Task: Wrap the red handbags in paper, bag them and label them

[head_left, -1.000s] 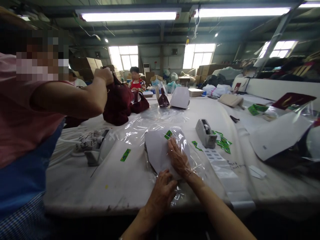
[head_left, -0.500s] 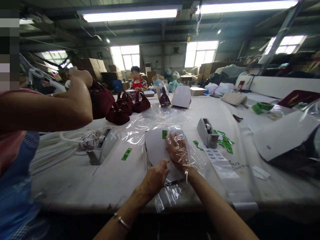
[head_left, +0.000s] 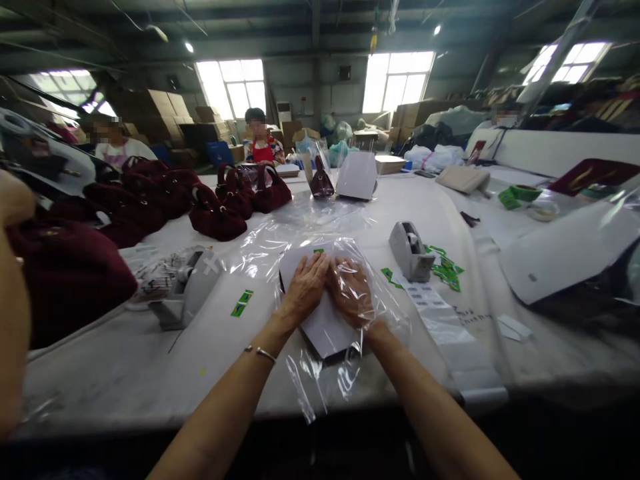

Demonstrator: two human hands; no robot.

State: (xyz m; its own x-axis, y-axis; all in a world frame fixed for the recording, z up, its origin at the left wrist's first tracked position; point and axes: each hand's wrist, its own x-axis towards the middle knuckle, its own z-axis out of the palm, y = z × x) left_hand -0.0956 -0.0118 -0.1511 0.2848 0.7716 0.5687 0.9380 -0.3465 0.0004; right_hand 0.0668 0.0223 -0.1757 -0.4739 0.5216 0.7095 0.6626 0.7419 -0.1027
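A white card-like panel with a dark edge lies in front of me, with a clear plastic bag around it. My left hand rests flat on the panel's left half, fingers stretched forward. Beside it my right hand presses flat on the right half, with shiny film over its fingers and back. The fingertips of both hands are close together. A small green sticker shows just beyond my left fingertips, partly covered. Loose film from the bag hangs toward the table's front edge.
Grey tape dispensers stand right and left. Green stickers lie by the right one. Burgundy handbags crowd the left, near a co-worker's arm. A wrapped white panel stands farther back.
My left hand has moved from the panel's near edge up onto its surface and flattened out. The co-worker's arm has shifted left, uncovering more handbags. My view has tilted down.
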